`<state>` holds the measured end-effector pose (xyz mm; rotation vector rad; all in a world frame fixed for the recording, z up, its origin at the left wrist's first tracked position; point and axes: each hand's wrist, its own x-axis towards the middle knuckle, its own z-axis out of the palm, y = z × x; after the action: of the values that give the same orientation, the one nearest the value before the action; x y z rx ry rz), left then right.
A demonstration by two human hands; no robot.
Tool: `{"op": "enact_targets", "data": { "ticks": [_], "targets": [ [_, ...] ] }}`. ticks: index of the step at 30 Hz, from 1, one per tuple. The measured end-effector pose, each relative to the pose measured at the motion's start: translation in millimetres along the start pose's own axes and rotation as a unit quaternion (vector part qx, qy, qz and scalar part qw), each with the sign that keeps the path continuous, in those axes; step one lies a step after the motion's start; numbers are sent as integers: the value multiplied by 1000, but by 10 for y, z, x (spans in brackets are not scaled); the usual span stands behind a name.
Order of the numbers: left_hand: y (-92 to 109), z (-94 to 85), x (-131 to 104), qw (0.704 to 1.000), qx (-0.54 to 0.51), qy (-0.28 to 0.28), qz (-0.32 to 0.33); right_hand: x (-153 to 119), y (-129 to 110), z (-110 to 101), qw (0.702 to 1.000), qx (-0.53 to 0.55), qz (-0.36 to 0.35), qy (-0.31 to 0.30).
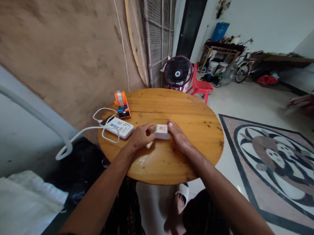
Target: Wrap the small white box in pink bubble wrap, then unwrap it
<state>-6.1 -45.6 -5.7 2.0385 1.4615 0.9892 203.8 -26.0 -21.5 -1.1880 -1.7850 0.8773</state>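
bare forearms reach in from the lower corners, the left one (98, 199) and the right one (222, 184), both lying over the near rim of a round wooden table (193, 116). the table is the largest thing at risk: if it is unsteady, weight leaned through either arm could rock it and shift whatever rests on top.

next in size comes the white device (121, 129), printed in blue, with a pale cable (88, 128) looping off the table's left side. the left forearm passes near that loop, so a snag could drag the device towards the edge. just behind it stands an orange and blue tape dispenser (123, 105), which a tug on the same cable might knock.

smaller still is the small block (161, 129) with red print on its pale top, sitting on the table between the hands. the left hand (142, 136) has thumb and fingers curled narrow at its left end; whether they truly pinch it, i cannot tell. the right hand (179, 135) is held flat and ungripping beside its other end. uneven pressure from the two sides could twist or tip it.
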Motion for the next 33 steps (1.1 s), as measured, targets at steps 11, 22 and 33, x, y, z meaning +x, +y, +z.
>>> {"op": "enact_targets", "data": {
  "ticks": [11, 22, 33],
  "targets": [
    [-4, -31, -2, 991, 109, -55, 56, -530, -296, 121, 994, -89, 69, -15],
    [43, -33, -17, 996, 25, -53, 69, -551, -363, 324, 991, -131, 29, 7],
    [60, 5, -8, 996, 66, -39, 45, -493, -290, 124, 982, -178, 42, 39]
  ]
}}
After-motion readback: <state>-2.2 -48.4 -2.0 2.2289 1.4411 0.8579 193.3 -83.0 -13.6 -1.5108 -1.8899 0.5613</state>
